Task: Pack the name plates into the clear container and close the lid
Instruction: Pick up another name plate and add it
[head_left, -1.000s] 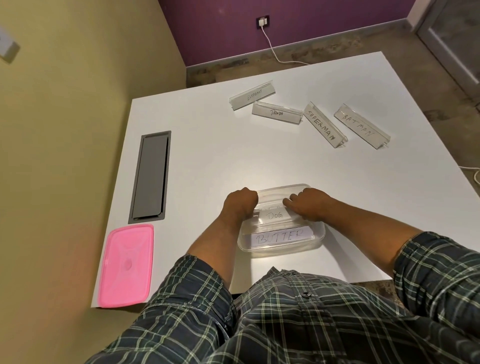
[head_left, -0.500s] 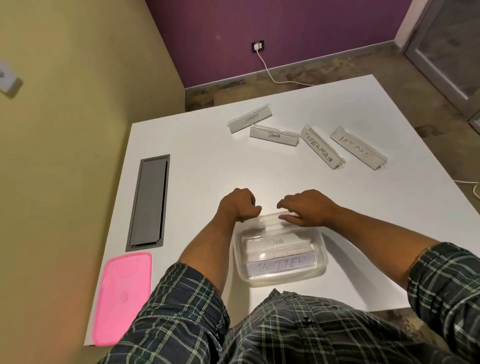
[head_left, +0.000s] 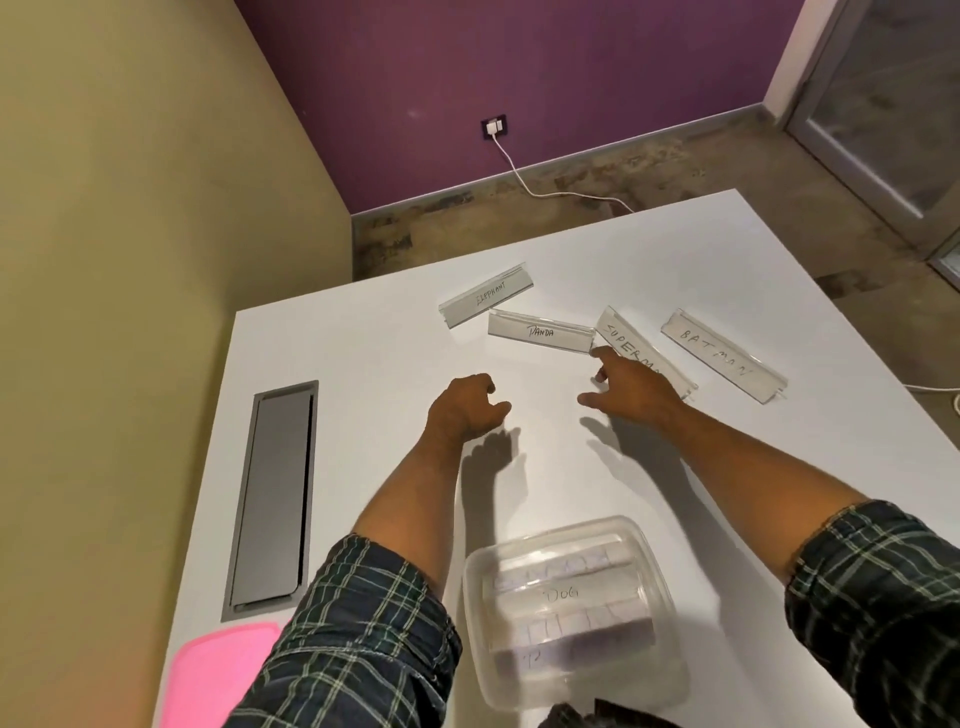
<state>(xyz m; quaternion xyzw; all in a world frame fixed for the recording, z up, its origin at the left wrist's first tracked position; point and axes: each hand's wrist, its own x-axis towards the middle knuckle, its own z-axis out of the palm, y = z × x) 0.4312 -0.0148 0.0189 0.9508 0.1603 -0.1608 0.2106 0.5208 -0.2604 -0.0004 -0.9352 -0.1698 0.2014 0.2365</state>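
The clear container (head_left: 475, 613) sits at the table's near edge with name plates inside, one reading DOG. Several plates lie farther out: ELEPHANT (head_left: 485, 301), PANDA (head_left: 540, 332), SUPERMAN (head_left: 621, 338) and BATMAN (head_left: 722, 356). My right hand (head_left: 631, 387) is stretched out with fingers apart, its fingertip by the right end of the PANDA plate and partly over the SUPERMAN plate, holding nothing. My left hand (head_left: 465, 410) hovers over bare table below the PANDA plate, fingers loosely curled and empty. The pink lid (head_left: 218, 675) lies at the near left.
A grey cable hatch (head_left: 272, 493) is set into the white table (head_left: 363, 364) on the left. An olive wall runs close along the left side. A white cable trails over the floor beyond the far edge and at the right.
Both hands have left the container and moved forward toward the loose plates. The view has tilted up, so the container now sits lower in the frame.
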